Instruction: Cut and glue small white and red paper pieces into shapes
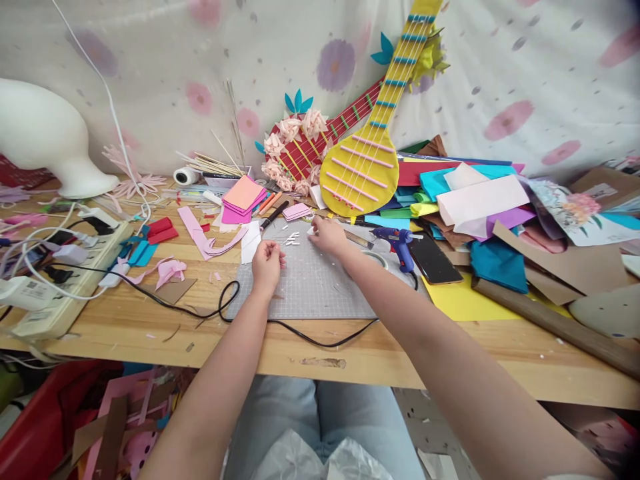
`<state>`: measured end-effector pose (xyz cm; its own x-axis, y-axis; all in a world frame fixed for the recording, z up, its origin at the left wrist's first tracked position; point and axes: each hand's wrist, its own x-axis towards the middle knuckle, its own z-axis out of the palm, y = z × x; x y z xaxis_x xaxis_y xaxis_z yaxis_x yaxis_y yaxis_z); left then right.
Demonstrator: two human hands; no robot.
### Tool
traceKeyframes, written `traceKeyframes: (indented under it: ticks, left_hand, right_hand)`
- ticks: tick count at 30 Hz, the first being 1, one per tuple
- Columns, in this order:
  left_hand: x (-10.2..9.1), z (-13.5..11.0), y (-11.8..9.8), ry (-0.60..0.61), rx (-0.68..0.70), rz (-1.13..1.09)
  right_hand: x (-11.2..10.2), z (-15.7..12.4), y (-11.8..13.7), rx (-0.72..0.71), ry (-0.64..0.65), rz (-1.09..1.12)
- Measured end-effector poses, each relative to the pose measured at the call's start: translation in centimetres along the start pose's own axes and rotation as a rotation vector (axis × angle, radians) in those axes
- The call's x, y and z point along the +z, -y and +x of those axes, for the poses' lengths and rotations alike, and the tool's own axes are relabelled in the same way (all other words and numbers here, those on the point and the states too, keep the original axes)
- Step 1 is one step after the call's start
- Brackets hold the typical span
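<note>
My left hand (267, 268) is above the left part of a grey gridded cutting mat (320, 293). Its fingers are curled into a pinch; anything between them is too small to make out. Just right of it lie several short white strips (291, 239). My right hand (327, 235) reaches to the far side of the mat, fingertips bunched and pointing down, with what they hold hidden. Near those fingertips is a small stack of pink pieces (297, 211). A blue glue gun (399, 243) rests right of my right hand, beside a metal ruler (357, 239).
A black cable (320, 344) loops along the mat's near edge. At right are a phone (434, 259), a wooden stick (555, 327) and piled coloured sheets (483, 200). A power strip (75, 287) stands left. Behind, a yellow paper lute (360, 170) leans against a red one (300, 157).
</note>
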<state>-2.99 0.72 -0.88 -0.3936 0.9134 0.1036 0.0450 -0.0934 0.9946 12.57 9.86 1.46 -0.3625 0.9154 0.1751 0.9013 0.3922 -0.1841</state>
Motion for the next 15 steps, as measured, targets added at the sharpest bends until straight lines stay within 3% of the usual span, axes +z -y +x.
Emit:
traceKeyframes:
  ticks: [5, 8, 10, 12, 15]
  left_hand:
    - [0.0, 0.0, 0.1, 0.0, 0.007, -0.003]
    - [-0.1, 0.0, 0.2, -0.004, 0.001, -0.006]
    - [-0.1, 0.1, 0.2, -0.012, 0.002, -0.009]
    - [-0.1, 0.1, 0.2, -0.025, 0.013, -0.013]
    - [-0.1, 0.2, 0.0, -0.046, 0.015, -0.027]
  right_hand:
    - [0.2, 1.8, 1.5, -0.005, 0.063, -0.172]
    - [-0.1, 2.4, 1.8, 0.075, 0.043, -0.044]
    - [-0.5, 2.4, 1.8, 0.197, -0.009, 0.247]
    - [-1.1, 1.8, 1.7, 0.344, -0.027, 0.682]
    - [-1.8, -0.1, 1.4, 0.458, 0.088, 1.334]
